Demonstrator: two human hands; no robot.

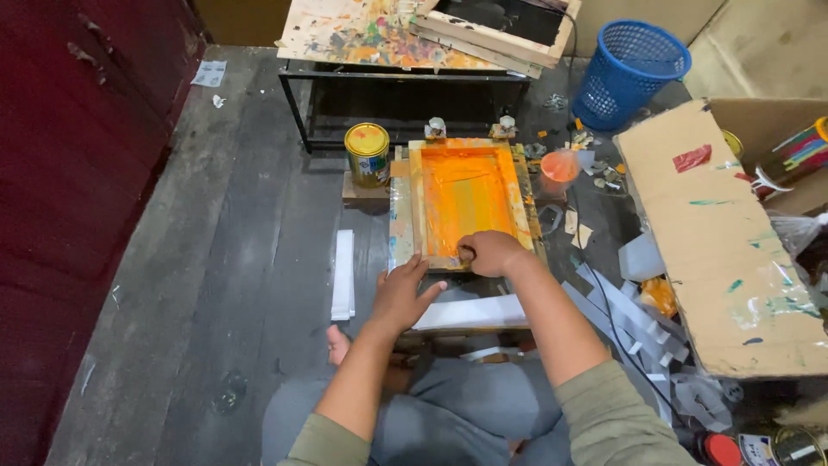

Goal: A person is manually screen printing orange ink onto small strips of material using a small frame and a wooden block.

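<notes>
A wooden screen-printing frame point(417, 203), its mesh flooded with orange ink, lies flat on a low stand in front of me. My right hand point(492, 253) grips the frame's near edge, fingers curled over the wood. Just below the frame's near left corner, my left hand point(402, 293) rests with fingers apart on a white sheet point(483, 312) that sticks out under the frame. I sit on the floor with my knees under the stand.
A yellow-lidded paint can point(367, 154) stands left of the frame, and a small cup of orange ink point(559, 171) right of it. A paint-smeared table point(388, 39) is behind, a blue basket point(630, 71) at back right, a cardboard box point(724, 242) at right, and a white paper stack point(343, 274) at left.
</notes>
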